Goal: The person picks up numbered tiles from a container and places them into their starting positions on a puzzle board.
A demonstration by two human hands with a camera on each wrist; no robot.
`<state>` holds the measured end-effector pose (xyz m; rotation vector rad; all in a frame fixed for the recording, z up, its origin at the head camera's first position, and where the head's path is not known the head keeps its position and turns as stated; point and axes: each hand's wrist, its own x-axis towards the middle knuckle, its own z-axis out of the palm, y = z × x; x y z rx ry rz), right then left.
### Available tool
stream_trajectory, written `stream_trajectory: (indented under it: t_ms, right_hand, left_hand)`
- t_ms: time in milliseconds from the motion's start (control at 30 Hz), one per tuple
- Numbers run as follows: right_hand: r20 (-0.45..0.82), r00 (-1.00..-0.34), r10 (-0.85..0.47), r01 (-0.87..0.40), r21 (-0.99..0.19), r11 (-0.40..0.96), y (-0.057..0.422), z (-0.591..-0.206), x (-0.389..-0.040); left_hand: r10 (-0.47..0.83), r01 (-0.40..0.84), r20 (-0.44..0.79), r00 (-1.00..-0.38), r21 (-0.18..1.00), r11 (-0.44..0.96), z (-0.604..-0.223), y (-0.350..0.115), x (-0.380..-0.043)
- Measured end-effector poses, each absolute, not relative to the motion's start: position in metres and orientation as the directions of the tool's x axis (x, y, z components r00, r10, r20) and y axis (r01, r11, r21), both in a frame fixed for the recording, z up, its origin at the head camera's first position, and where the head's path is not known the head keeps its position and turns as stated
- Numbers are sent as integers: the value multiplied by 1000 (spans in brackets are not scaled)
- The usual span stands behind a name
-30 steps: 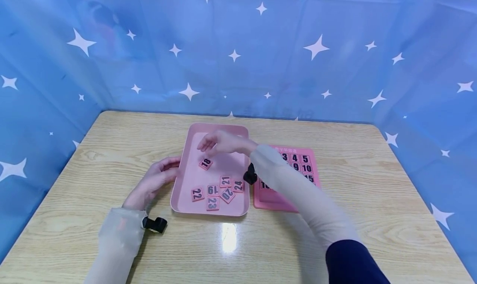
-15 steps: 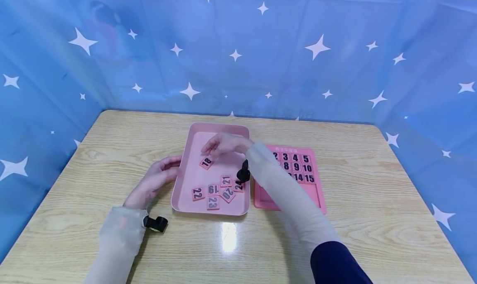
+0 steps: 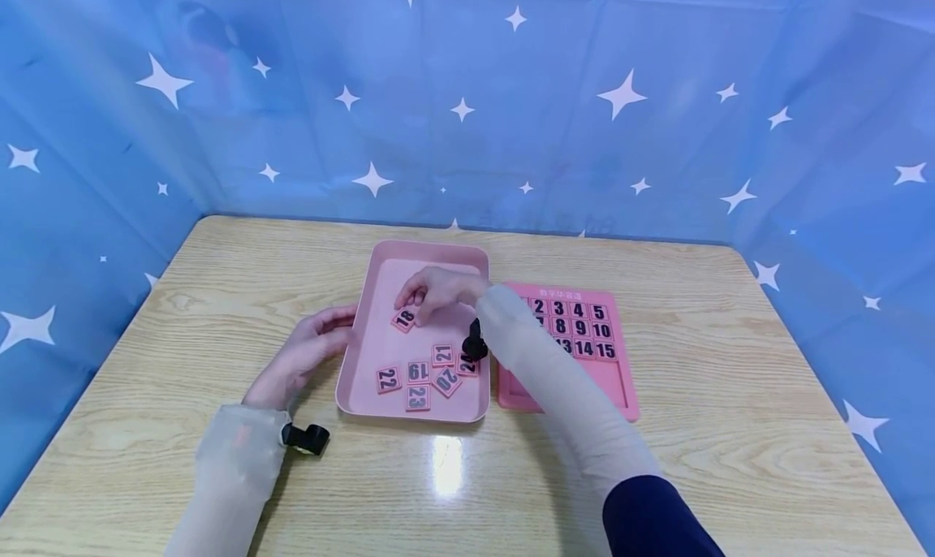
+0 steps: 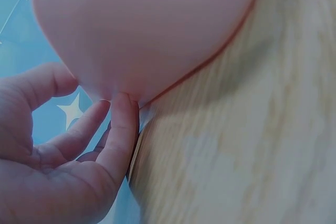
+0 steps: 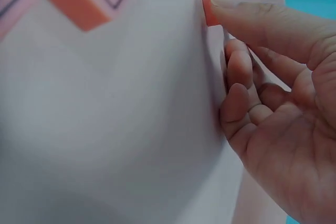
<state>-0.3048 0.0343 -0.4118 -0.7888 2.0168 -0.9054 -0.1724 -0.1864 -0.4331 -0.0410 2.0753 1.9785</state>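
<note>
A shallow pink tray (image 3: 453, 415) lies on the table with several loose number tiles in it. My right hand (image 3: 441, 287) reaches into the tray and pinches the pink number 18 tile (image 3: 403, 319) between thumb and forefinger. In the right wrist view, the thumb touches the edge of this tile (image 5: 209, 1), and the other fingers curl below it. My left hand (image 3: 303, 354) touches the tray's outer left side with its fingertips. The left wrist view shows these fingers (image 4: 121, 129) loosely bent against the tray wall (image 4: 147, 40), not wrapped around it.
Right of the tray lies a pink number board (image 3: 626, 395) with rows of tiles up to 15 visible; my right forearm covers part of it. Tiles 22 (image 3: 388, 380), 19 (image 3: 419, 372) and 20 (image 3: 446, 382) lie near others at the tray's near end.
My right hand has moved slightly right and down onto the 18 tile, and its thumb and forefinger have closed on the tile's sides. The left hand has stayed at the tray.
</note>
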Motion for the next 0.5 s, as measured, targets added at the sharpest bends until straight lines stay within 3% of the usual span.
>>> stream_trajectory:
  t_ms: [167,500]
  right_hand:
    - [-363,-521,-773,-273,-787,553,33,-412,-303]
    - [-256,-625,-738,-336,-765,550,33,-407,-301]
  left_hand:
    - [170,-197,-206,-964,978,70,-433,-187,-172]
    - [162,-207,-214,-963,976,64,-435,-188,-172]
